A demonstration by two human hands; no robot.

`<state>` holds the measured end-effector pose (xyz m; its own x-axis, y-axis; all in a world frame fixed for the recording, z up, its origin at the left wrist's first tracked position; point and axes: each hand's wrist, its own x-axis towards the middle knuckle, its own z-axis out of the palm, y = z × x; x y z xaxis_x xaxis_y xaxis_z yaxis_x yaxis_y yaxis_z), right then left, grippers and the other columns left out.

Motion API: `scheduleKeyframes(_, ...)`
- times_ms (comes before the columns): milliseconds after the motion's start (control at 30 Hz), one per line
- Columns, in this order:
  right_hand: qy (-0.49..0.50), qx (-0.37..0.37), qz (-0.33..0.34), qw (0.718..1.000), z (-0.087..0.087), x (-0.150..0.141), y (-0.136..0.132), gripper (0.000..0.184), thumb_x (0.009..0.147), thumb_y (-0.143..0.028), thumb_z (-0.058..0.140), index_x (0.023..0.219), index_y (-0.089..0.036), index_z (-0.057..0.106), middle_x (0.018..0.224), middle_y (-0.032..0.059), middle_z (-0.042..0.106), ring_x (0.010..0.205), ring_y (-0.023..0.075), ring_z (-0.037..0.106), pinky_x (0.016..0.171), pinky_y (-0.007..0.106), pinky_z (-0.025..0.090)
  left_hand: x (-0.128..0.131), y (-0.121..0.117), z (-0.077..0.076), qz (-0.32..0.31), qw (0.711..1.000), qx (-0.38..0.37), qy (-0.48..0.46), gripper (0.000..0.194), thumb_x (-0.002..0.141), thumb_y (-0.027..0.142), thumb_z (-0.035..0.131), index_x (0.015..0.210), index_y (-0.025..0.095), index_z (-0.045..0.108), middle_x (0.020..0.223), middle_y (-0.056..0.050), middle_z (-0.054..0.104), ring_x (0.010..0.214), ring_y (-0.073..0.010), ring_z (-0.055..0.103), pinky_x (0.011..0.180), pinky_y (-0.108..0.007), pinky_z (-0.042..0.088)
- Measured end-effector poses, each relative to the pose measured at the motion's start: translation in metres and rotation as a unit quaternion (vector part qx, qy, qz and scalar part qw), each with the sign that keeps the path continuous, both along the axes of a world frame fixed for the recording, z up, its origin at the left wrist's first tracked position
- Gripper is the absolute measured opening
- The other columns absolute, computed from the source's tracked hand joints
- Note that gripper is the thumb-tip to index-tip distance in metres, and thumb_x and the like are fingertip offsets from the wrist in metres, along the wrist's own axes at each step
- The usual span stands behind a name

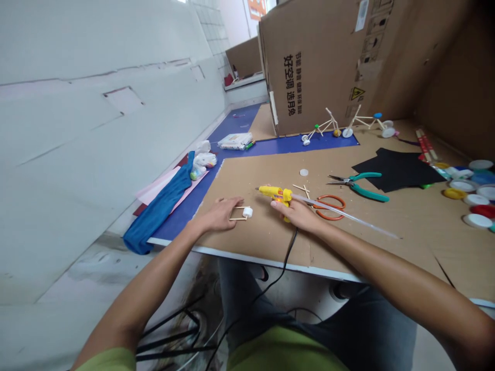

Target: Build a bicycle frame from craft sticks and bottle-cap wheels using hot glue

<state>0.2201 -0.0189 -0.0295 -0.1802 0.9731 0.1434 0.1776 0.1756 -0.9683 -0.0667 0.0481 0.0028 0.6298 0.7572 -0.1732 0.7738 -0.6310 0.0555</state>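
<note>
My right hand (294, 214) grips a yellow hot glue gun (275, 194), with its nozzle pointing left toward the work. A long clear glue stick (344, 215) runs out of the gun's rear to the right. My left hand (222, 215) holds a small frame of wooden sticks (236, 213) flat on the cardboard work surface (247, 180). A white plastic piece (247, 212) sits at the frame's right end. Orange-handled scissors (329, 208) lie just beyond my right hand, partly under the glue stick.
Green-handled pliers (359, 184), black paper (398, 169) and several bottle caps (472, 193) lie to the right. Two stick-built model bicycles (320, 126) stand farther back on a blue mat and the cardboard, before a large cardboard box (328, 67). A black cable (288, 257) hangs over the front edge.
</note>
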Motion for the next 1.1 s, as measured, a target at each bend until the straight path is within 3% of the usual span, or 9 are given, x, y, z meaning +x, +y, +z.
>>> scheduleKeyframes(267, -0.167, 0.035, -0.043, 0.984, 0.01, -0.01, -0.008, 0.043, 0.099, -0.05, 0.05, 0.133, -0.029, 0.064, 0.108, 0.0063, 0.074, 0.1, 0.0271, 0.067, 0.087, 0.04, 0.051, -0.01, 0.004, -0.005, 0.003, 1.0, 0.016, -0.012, 0.075, 0.074, 0.028, 0.056, 0.147, 0.015, 0.043, 0.148, -0.018, 0.056, 0.137, -0.0327, 0.053, 0.119, -0.051, 0.03)
scheduleKeyframes(500, -0.315, -0.003, -0.13, 0.94, 0.017, -0.025, 0.001, 0.044, 0.098, -0.053, 0.052, 0.128, -0.022, 0.063, 0.109, 0.0106, 0.075, 0.098, 0.0293, 0.069, 0.081, 0.036, 0.048, -0.017, 0.019, 0.001, 0.016, 1.0, 0.021, -0.003, 0.075, 0.076, 0.033, 0.052, 0.148, 0.012, 0.042, 0.146, -0.018, 0.059, 0.135, -0.0334, 0.056, 0.116, -0.049, 0.035)
scheduleKeyframes(767, -0.335, 0.029, -0.185, 0.924, 0.009, -0.047, 0.034, 0.045, 0.098, -0.043, 0.052, 0.138, -0.022, 0.052, 0.133, 0.0106, 0.067, 0.115, 0.0274, 0.064, 0.09, 0.036, 0.046, -0.03, 0.056, -0.001, 0.04, 0.999, 0.002, -0.021, 0.08, 0.075, 0.038, 0.053, 0.15, 0.012, 0.038, 0.146, -0.018, 0.059, 0.135, -0.0353, 0.055, 0.114, -0.052, 0.037)
scheduleKeyframes(1100, -0.383, 0.007, -0.2, 0.902, -0.004, -0.064, 0.051, 0.042, 0.098, -0.033, 0.05, 0.137, -0.018, 0.049, 0.129, 0.0163, 0.066, 0.115, 0.0284, 0.063, 0.092, 0.04, 0.046, -0.031, 0.095, 0.0, 0.067, 0.997, 0.006, -0.024, 0.088, 0.069, 0.044, 0.054, 0.15, 0.013, 0.041, 0.135, -0.019, 0.066, 0.131, -0.0402, 0.058, 0.109, -0.052, 0.042)
